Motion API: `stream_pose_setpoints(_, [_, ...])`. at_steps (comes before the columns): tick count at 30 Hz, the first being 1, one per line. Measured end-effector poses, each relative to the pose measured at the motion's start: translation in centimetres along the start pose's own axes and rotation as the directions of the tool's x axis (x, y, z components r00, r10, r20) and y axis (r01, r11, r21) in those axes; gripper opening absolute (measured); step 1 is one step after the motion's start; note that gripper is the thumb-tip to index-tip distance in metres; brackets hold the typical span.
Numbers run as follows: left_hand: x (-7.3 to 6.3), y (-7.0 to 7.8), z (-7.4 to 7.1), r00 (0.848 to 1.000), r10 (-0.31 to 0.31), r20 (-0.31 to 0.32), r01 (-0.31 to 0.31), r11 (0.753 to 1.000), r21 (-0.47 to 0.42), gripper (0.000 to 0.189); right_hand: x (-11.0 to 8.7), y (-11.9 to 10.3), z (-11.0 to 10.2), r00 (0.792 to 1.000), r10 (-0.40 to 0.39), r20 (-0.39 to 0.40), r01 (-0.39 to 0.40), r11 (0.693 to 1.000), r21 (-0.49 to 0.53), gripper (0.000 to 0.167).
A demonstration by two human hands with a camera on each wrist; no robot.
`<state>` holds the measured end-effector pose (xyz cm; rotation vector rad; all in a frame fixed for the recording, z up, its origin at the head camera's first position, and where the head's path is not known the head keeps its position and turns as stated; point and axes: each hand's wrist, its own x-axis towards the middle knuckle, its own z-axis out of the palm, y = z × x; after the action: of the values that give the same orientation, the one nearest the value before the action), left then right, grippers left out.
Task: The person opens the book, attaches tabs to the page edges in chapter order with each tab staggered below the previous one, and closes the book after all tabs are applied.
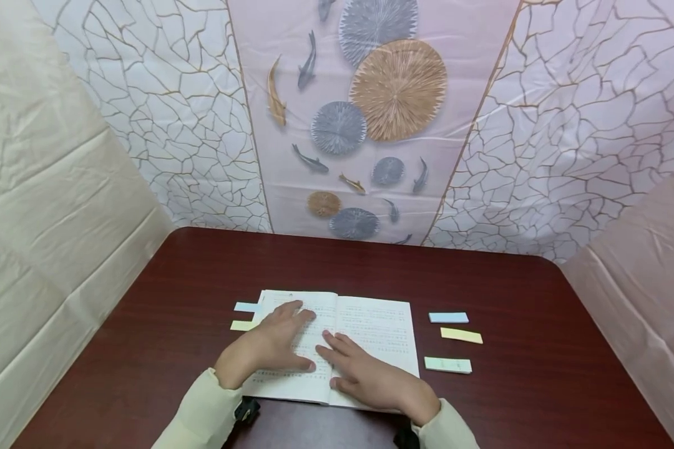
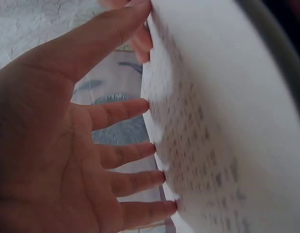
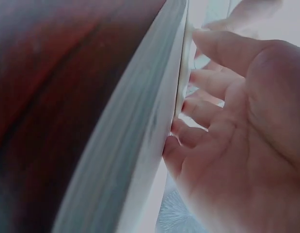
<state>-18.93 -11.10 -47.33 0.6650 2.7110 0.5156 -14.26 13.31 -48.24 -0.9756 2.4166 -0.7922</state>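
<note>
An open book [image 1: 379, 318] with printed pages lies flat on the table. My left hand [image 1: 276, 340] rests on its left page, fingers spread and fairly straight; in the left wrist view, the fingertips [image 2: 149, 148] press on the printed paper. Near the central fold, my right hand [image 1: 367, 376] touches the right page with its fingertips, the thumb toward the lower edge. The right wrist view shows that hand's lightly bent fingers [image 3: 203, 111] against the page, beside the thick page edges [image 3: 125, 131]. Neither hand grips anything. Part of the text is hidden beneath both hands.
A blue tab [image 1: 247, 307] and a yellow tab [image 1: 243, 325] stick out at the book's left edge. To its right, a blue strip [image 1: 448, 317], a yellow strip [image 1: 462, 335] and a pale green strip [image 1: 448, 365] lie on the dark red table [image 1: 517, 399]. Patterned cloth [image 1: 202, 125] hangs behind.
</note>
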Motion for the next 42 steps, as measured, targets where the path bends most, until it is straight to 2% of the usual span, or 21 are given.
stream_pose_setpoints(3, [0.1,0.4,0.2,1.000,0.000,0.005,0.000,1.000,0.006,0.091,-0.1,0.0,-0.3,0.999,0.031,0.011,-0.031,0.998,0.050,0.062])
stream_pose_setpoints(7, [0.1,0.6,0.2,1.000,-0.016,0.022,0.016,1.000,-0.010,0.092,-0.1,-0.1,-0.3,0.999,0.034,-0.004,-0.034,0.999,0.039,0.063])
stream_pose_setpoints(9, [0.2,0.5,0.3,0.999,-0.025,0.026,0.026,0.999,-0.020,0.092,-0.1,0.0,-0.5,0.999,0.020,-0.028,-0.019,0.999,0.029,0.063])
stream_pose_setpoints(12, [0.4,0.6,0.3,0.999,-0.039,0.026,0.040,0.999,-0.026,0.092,-0.2,0.4,-1.5,0.994,0.021,-0.109,-0.020,1.000,0.015,0.062])
stream_pose_setpoints(14, [0.5,0.6,0.3,0.999,-0.047,0.020,0.047,0.998,-0.029,0.093,-0.5,0.8,-2.7,0.981,0.039,-0.190,-0.037,0.999,0.018,0.060])
stream_pose_setpoints(17, [0.6,0.8,0.2,0.998,-0.059,0.017,0.059,0.998,-0.031,0.093,-1.3,1.8,-4.3,0.950,0.121,-0.289,-0.128,0.992,-0.007,0.060])
stream_pose_setpoints(21, [0.4,0.8,0.4,0.997,-0.074,0.019,0.074,0.997,-0.035,0.094,-2.3,3.6,-5.5,0.901,0.250,-0.353,-0.306,0.945,-0.111,0.068])
stream_pose_setpoints(25, [0.2,0.7,0.5,0.997,-0.070,0.021,0.071,0.996,-0.053,0.094,-3.2,5.2,-5.9,0.859,0.350,-0.373,-0.431,0.888,-0.160,0.081])
stream_pose_setpoints(28, [0.2,0.8,0.6,0.997,-0.069,0.024,0.071,0.996,-0.057,0.094,-3.7,5.9,-5.9,0.845,0.385,-0.372,-0.465,0.871,-0.155,0.091])
stream_pose_setpoints(34, [0.2,0.7,0.8,0.998,-0.057,0.021,0.058,0.995,-0.080,0.094,-3.9,6.9,-5.5,0.840,0.404,-0.362,-0.480,0.865,-0.149,0.104])
stream_pose_setpoints(42, [0.4,0.6,0.8,0.999,-0.050,0.013,0.051,0.995,-0.088,0.094,-3.4,6.9,-5.1,0.839,0.422,-0.344,-0.502,0.844,-0.190,0.101])
